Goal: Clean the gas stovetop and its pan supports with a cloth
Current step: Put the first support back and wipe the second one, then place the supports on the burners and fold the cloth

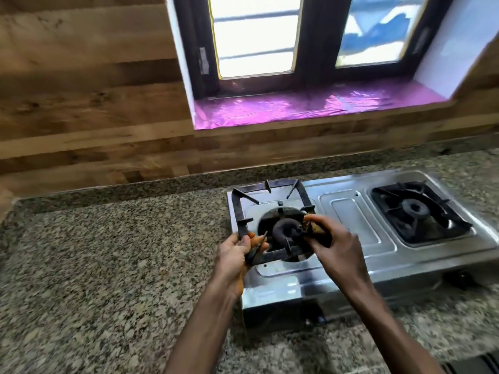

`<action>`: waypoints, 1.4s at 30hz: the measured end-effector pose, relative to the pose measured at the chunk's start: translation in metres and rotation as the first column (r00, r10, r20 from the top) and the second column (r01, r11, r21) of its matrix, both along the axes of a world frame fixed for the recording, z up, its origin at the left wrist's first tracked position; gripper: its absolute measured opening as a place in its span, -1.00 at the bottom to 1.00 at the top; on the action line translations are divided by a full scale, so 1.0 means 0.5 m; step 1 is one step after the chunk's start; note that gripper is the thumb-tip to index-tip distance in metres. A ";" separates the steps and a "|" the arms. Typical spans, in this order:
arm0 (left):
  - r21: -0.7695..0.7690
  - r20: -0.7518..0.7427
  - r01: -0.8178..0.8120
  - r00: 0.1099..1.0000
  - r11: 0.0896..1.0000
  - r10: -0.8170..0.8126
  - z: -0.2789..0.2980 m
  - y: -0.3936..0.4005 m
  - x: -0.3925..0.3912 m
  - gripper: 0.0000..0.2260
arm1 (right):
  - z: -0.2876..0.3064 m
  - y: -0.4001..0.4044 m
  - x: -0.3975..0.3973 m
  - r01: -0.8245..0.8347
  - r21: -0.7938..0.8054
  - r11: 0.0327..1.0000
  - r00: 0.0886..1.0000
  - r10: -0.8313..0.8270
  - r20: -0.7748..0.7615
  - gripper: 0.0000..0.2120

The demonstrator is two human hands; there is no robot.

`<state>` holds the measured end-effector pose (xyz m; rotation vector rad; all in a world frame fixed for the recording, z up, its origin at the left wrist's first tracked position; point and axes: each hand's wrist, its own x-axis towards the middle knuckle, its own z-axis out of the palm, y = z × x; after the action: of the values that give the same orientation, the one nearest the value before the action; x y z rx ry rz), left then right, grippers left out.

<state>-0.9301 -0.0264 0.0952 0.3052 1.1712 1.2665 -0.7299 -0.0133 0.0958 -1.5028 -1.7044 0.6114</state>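
- As we look from the left side, our left hand (237, 248) grips the near-left corner of the left pan support (272, 220), with the fingers curled round the bar, and it seems to tilt the frame up a little from the stovetop (351, 238).
- Under this frame we see the left burner (283, 231), a dark ring in the round opening of the steel top.
- Just to the right of the burner, our right hand (334, 252) holds a small brownish cloth (316, 229) bunched in its curled fingers, and presses it against the right side of the support, close to the burner.
- We judge that the task is in an early or middle part: the left support is being wiped now and looks dark and stained on its bars.
- Further right, the right pan support (420, 211) sits flat over its burner and no hand touches it, so we think it is not cleaned yet.
- The steel top between the two burners is shiny, but we cannot tell if it was already wiped.
- The stove stands on a speckled granite counter (121, 252), which runs from far left to far right.
- Behind it is a wall of wooden panels (81, 90), and more to the right a window (310, 36) with a dark frame and a purple sill (310, 106).
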 end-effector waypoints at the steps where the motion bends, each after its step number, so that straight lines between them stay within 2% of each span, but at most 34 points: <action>1: -0.004 0.003 0.020 1.000 1.000 -0.020 -0.001 0.006 0.016 -0.86 | -0.001 -0.003 0.019 0.021 0.016 1.000 0.999 -0.022 0.043 -0.55; 3: -0.018 0.013 0.050 0.999 0.999 -0.050 -0.003 0.015 0.046 -0.87 | -0.005 -0.006 0.048 0.068 0.048 0.997 0.990 -0.073 0.117 -0.54; 7: -0.043 0.024 0.069 0.997 0.997 -0.068 -0.014 0.024 0.101 -0.85 | -0.029 0.009 0.094 0.129 0.044 0.991 0.976 -0.134 0.170 -0.54; 14: -0.085 -0.008 0.020 1.000 0.996 -0.021 -0.031 0.027 0.152 -0.82 | -0.060 0.060 0.135 0.062 -0.008 0.998 0.977 -0.058 0.205 -0.62; 20: -0.072 -0.141 0.005 0.990 0.997 -0.015 -0.061 0.020 0.149 -0.88 | -0.096 0.073 0.140 -0.013 -0.042 0.999 0.981 0.021 0.192 -0.65; 22: -0.072 -0.240 0.026 0.970 0.997 -0.043 -0.066 0.016 0.140 -0.89 | -0.106 0.071 0.137 -0.029 -0.041 0.999 0.983 0.036 0.181 -0.66; 25: -0.051 -0.495 0.093 0.862 0.994 -0.107 -0.075 0.011 0.125 -0.81 | -0.113 0.071 0.130 -0.046 -0.052 0.998 0.984 0.054 0.171 -0.62; 28: -0.087 -0.767 0.133 0.623 0.987 -0.151 -0.072 0.005 0.104 -0.70 | -0.112 0.069 0.124 -0.041 -0.049 0.998 0.983 0.049 0.179 -0.62; 30: -0.118 -0.839 0.122 0.518 0.985 -0.165 -0.064 0.003 0.094 -0.59 | -0.109 0.066 0.119 -0.042 -0.040 0.998 0.979 0.049 0.198 -0.62; 33: -0.149 -0.917 0.130 0.353 0.980 -0.186 -0.051 0.005 0.082 -0.62 | -0.110 0.061 0.110 -0.056 -0.041 0.998 0.977 0.063 0.203 -0.61; 36: -0.196 -0.928 0.149 0.292 0.969 -0.232 -0.050 0.012 0.067 -0.71 | -0.112 0.059 0.098 -0.072 -0.031 0.997 0.977 0.077 0.198 -0.61; 40: -0.166 -0.919 0.109 0.345 0.980 -0.194 -0.063 0.014 0.055 -0.66 | -0.115 0.060 0.081 -0.075 -0.011 0.997 0.970 0.075 0.230 -0.64; 42: -0.138 -0.928 0.091 0.336 0.986 -0.161 -0.071 0.009 0.060 -0.65 | -0.114 0.059 0.079 -0.066 -0.002 0.998 0.971 0.065 0.232 -0.66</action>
<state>-0.9001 -0.0218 0.0596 1.1997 2.1261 0.8385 -0.6906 0.0161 0.0388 -1.5688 -1.9378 0.4783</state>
